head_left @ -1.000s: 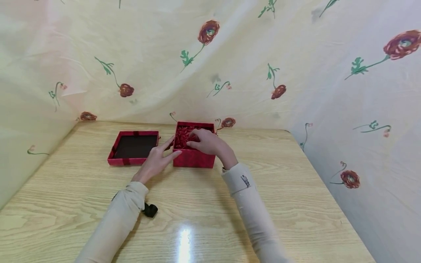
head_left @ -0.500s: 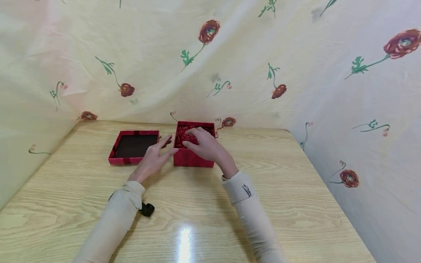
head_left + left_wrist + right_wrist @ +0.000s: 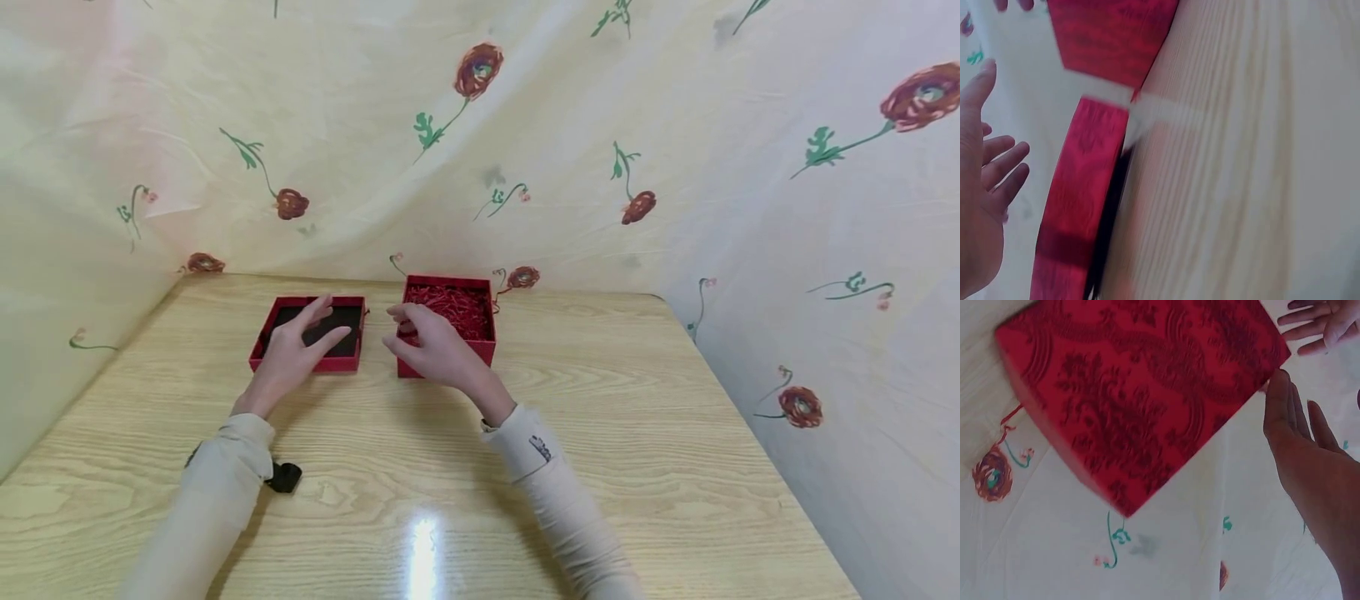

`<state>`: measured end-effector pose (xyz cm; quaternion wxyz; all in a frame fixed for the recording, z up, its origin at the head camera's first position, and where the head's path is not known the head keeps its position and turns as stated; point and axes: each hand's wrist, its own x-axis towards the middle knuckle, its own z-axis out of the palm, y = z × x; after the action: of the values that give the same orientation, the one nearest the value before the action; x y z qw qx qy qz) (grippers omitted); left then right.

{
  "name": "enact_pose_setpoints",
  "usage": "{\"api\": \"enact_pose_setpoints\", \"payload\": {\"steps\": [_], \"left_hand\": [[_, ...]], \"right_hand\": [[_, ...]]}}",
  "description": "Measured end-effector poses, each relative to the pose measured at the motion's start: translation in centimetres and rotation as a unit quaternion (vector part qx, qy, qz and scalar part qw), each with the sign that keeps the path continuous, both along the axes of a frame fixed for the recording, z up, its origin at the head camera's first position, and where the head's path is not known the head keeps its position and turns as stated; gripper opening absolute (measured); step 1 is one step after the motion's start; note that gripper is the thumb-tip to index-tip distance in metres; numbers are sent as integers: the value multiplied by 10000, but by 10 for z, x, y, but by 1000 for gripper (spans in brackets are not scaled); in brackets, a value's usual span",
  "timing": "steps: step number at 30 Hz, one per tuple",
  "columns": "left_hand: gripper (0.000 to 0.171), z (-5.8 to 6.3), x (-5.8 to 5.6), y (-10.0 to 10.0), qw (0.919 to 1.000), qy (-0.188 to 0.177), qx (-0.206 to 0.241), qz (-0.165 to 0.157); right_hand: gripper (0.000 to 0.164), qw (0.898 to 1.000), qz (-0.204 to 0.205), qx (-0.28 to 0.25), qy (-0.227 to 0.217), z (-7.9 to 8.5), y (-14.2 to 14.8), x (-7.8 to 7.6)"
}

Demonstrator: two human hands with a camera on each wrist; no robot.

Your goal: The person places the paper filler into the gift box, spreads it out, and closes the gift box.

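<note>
A red patterned gift box (image 3: 480, 354) stands at the back of the table, full of red shredded paper (image 3: 457, 308). To its left lies the box lid (image 3: 341, 364), inside up, with a dark lining and a dark ribbon band. My left hand (image 3: 288, 350) hovers over the lid with thumb and fingers spread, holding nothing. Over the front left corner of the box is my right hand (image 3: 435, 346), its fingers loosely bent with nothing between them. In the right wrist view the fingertips of the right hand (image 3: 1310, 450) come right up at the box's edge.
A light wood-grain table (image 3: 637, 467) carries both box parts. Behind them hangs a cream cloth (image 3: 360, 167) with printed flowers, which also runs along the right side. A small black object (image 3: 285, 477) shows beside the left cuff.
My left hand has left the box's side and moved left over the lid. My right hand has come out of the shredded paper and shifted left. Box and lid stay put.
</note>
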<state>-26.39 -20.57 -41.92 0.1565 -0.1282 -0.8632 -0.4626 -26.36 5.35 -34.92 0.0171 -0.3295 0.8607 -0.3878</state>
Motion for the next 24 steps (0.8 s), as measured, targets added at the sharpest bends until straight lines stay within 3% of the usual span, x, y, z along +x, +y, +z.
{"api": "enact_pose_setpoints", "payload": {"steps": [11,24], "left_hand": [[85,0,17,-38,9986,-250,19,473],[90,-8,31,-73,9957,-607,-142,687]], "right_hand": [[52,9998,209,-17,60,-20,-25,14],[55,9993,-306,-77,-206,-48,-52,18]]}}
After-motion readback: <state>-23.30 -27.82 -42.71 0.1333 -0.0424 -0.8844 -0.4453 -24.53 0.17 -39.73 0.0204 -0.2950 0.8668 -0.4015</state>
